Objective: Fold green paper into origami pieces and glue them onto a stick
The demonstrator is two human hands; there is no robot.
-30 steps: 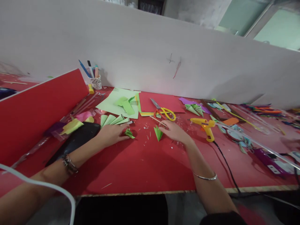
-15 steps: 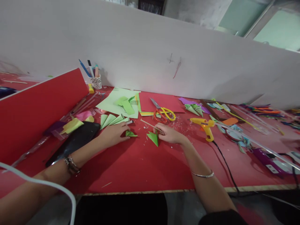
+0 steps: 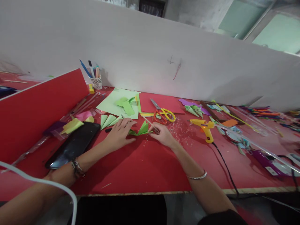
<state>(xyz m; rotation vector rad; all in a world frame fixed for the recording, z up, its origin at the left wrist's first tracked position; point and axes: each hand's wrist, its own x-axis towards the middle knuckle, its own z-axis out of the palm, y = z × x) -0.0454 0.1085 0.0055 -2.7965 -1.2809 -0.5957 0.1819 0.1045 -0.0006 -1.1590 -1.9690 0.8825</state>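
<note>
My left hand rests low over the red tabletop with its fingers apart, beside a folded green paper piece. Its fingertips are close to the paper's left end; whether they touch it I cannot tell. Closed in a pinch at the paper's right end is my right hand, with a thin wooden stick slanting up from its fingers. The dark end of a pen sticks out behind my left hand. Pale green folded cones lie just beyond it.
Scissors lie on red sheets beyond my hands. To the right are a yellow glue gun with a cable and a purple power strip. A black phone lies left, near a red board and a pen cup.
My right hand has moved left with the stick, and the green paper beside it now lies close to my left hand. The left hand has shifted slightly left and its fingers have spread.
</note>
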